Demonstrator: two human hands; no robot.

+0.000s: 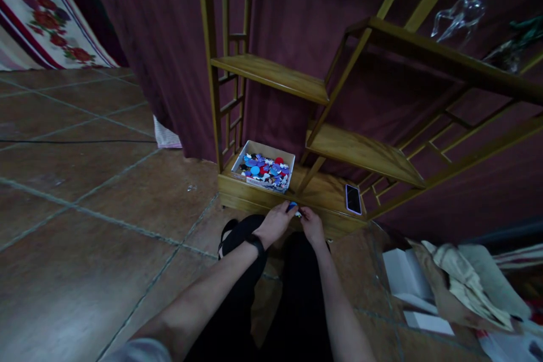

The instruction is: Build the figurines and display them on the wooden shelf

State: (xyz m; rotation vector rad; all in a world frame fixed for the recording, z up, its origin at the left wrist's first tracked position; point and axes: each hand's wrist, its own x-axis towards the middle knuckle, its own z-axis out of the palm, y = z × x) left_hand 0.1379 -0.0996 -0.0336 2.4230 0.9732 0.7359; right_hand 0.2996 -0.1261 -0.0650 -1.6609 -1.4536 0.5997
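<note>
My left hand (278, 219), with a dark band on its wrist, is closed on a small blue round piece (292, 206). Close beside it, my right hand (311, 223) pinches a small whitish piece (298, 214) that sits against the blue one; its kind is too small to make out. Both hands are over my knees, in front of the wooden shelf's low base (254, 195). Just beyond them on that base stands an open cardboard box (292, 172), filled with many small blue, purple, red, white and black pieces.
A phone (353, 199) lies on the base to the right. Wooden shelves (271, 76) rise above the box, before a dark red curtain (288, 11). Glass figurines (462, 14) stand upper right. White boxes (409, 277) and cloth (462, 280) lie on the tiled floor at right.
</note>
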